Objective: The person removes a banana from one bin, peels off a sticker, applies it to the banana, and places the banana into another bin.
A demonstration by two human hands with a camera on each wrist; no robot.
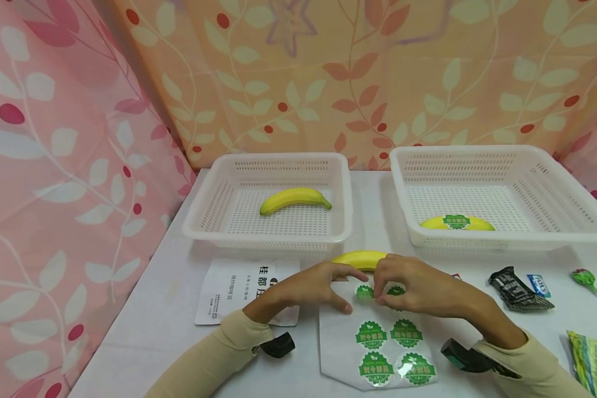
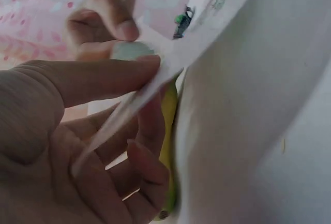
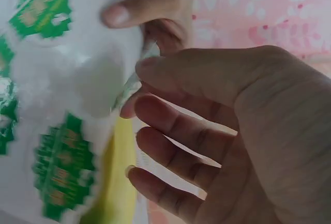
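Observation:
A white sticker sheet with round green stickers lies at the table's front. My left hand pinches its top edge, thumb above and fingers beneath. My right hand pinches the edge of a green sticker at the sheet's top, between thumb and index finger. A bare yellow banana lies just behind both hands and shows under the sheet. The left white basket holds a plain banana. The right basket holds a banana with a green sticker.
A white printed packet lies left of the sheet. To the right lie a black wrapped bar, a small blue-white packet, a green lollipop and a green bag. Patterned curtains close off the back and left.

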